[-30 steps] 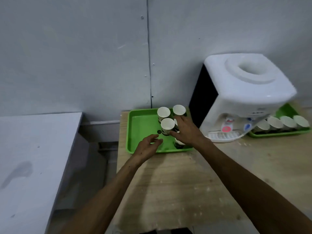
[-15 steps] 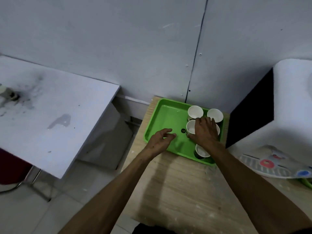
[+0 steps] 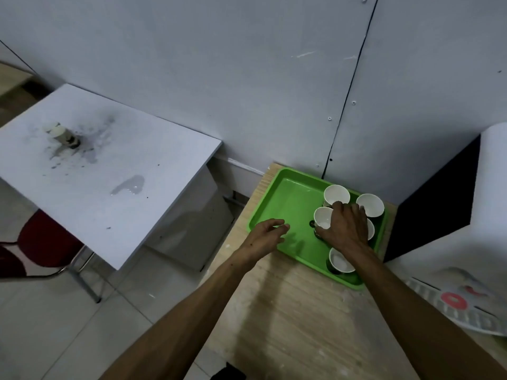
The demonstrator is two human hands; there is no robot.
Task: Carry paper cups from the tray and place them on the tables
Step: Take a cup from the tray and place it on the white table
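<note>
Right hand (image 3: 344, 229) fingers grip an upright paper cup (image 3: 323, 218), mouth up; left hand (image 3: 267, 235) fingers relaxed.

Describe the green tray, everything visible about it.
The tray is bright green, glossy like plastic, rectangular with rounded corners and a raised rim. It lies flat at the wooden table's far left corner, near the wall. Five white paper cups stand in its right half. The left hand reaches over its near rim.
</note>
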